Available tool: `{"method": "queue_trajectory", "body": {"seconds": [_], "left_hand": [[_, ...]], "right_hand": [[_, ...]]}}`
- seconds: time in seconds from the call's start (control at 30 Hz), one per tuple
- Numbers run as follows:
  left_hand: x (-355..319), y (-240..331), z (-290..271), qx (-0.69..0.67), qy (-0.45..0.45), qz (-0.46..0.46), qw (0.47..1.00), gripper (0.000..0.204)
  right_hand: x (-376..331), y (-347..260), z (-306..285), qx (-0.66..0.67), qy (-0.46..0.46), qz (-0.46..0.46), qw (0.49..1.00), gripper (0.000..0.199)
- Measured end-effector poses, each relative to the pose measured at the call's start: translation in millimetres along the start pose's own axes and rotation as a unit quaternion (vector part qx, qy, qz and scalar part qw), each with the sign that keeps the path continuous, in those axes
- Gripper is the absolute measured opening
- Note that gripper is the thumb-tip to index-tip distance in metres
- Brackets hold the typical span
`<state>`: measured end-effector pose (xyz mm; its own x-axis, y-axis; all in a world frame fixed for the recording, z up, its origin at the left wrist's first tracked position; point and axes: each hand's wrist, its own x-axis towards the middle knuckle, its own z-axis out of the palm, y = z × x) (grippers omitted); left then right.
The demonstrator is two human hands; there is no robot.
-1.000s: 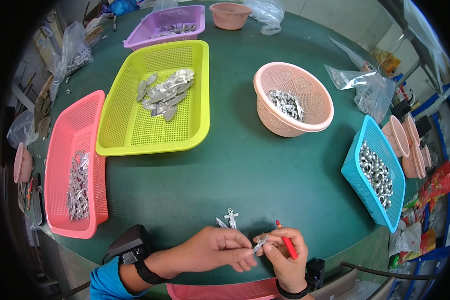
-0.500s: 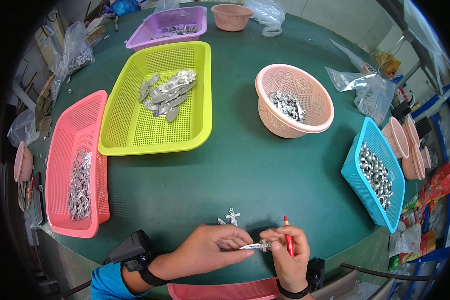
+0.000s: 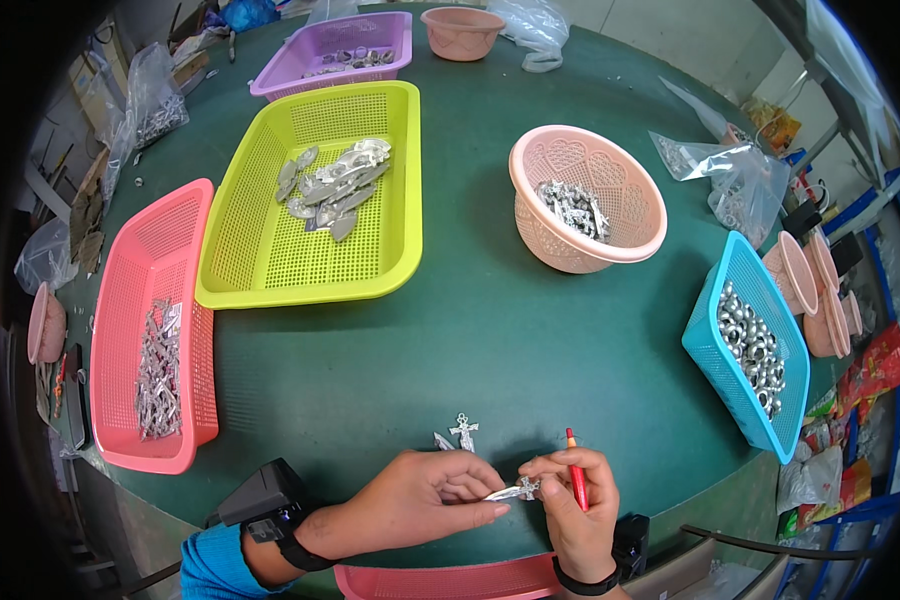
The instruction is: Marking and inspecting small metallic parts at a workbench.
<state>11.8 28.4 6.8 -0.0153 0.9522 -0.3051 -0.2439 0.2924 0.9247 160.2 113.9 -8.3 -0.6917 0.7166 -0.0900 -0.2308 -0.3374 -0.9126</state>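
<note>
Near the table's front edge, a silver cross pendant (image 3: pixel 515 491) spans the gap between my hands. My left hand (image 3: pixel 425 502) has its thumb and fingertips closed at the pendant's left end. My right hand (image 3: pixel 582 515) pinches the other end, and a red pencil (image 3: pixel 578 480) is tucked upright between its fingers. Just beyond my left hand another silver cross (image 3: pixel 463 432) lies on the green table, with a second metal piece beside it, partly hidden by the hand.
A pink basket (image 3: pixel 202 420) of small silver parts and a lime-green basket (image 3: pixel 410 262) of flat metal pieces stand left. A peach bowl (image 3: pixel 642 205) of silver pieces and a blue basket (image 3: pixel 708 345) of rings stand right. A pink tray (image 3: pixel 450 582) sits below my hands.
The pendant has tilted slightly between my fingers, its right end a little higher. Both hands stay in nearly the same place.
</note>
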Motion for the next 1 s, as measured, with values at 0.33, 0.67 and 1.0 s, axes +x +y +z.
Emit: {"method": "queue_trajectory", "body": {"seconds": [0.33, 0.67, 1.0], "left_hand": [[1.9, -9.5, -2.9, -0.102, -0.053, -0.028, 0.993, 0.015], [3.2, -6.4, -3.0, -0.134, -0.067, -0.055, 0.987, 0.013], [2.3, -2.8, -3.3, -0.140, -0.064, -0.055, 0.987, 0.014]], "right_hand": [[0.1, 0.5, -1.0, -0.010, -0.012, -0.009, 1.000, 0.020], [-0.5, -1.2, 0.6, 0.008, -0.004, 0.004, 1.000, 0.018], [0.6, 2.1, 0.1, -0.003, -0.003, -0.024, 1.000, 0.020]]}}
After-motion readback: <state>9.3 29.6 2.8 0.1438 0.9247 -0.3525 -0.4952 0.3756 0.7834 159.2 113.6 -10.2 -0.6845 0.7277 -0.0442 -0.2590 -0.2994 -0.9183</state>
